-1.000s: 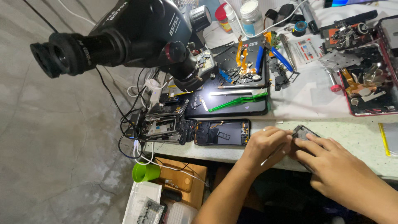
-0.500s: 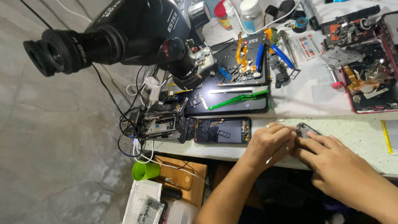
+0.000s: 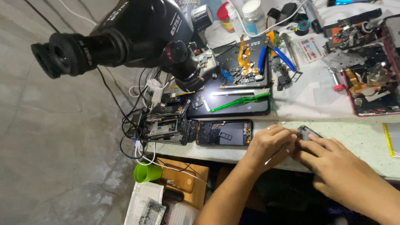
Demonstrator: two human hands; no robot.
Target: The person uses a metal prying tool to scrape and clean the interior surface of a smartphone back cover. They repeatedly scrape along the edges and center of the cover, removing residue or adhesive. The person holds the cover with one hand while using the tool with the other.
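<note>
Both my hands meet at the near edge of the workbench (image 3: 362,137). My right hand (image 3: 333,166) grips a small dark phone part (image 3: 306,132) whose top corner shows above my fingers. My left hand (image 3: 268,146) is curled around a thin silvery tool (image 3: 278,153), its tip pointing at the phone part. Just left of my left hand lies an opened black phone (image 3: 224,133), inside up.
A large black microscope (image 3: 133,33) hangs over the left of the bench. Beneath it lie stacked phone frames (image 3: 166,123), a dark work mat (image 3: 233,98) with a green brush (image 3: 239,101), blue-handled pliers (image 3: 283,56), bottles and a red parts tray (image 3: 371,83). A green cup (image 3: 148,172) sits below the bench.
My hands stay together on the phone part with only slight finger shifts. The view has shifted slightly.
</note>
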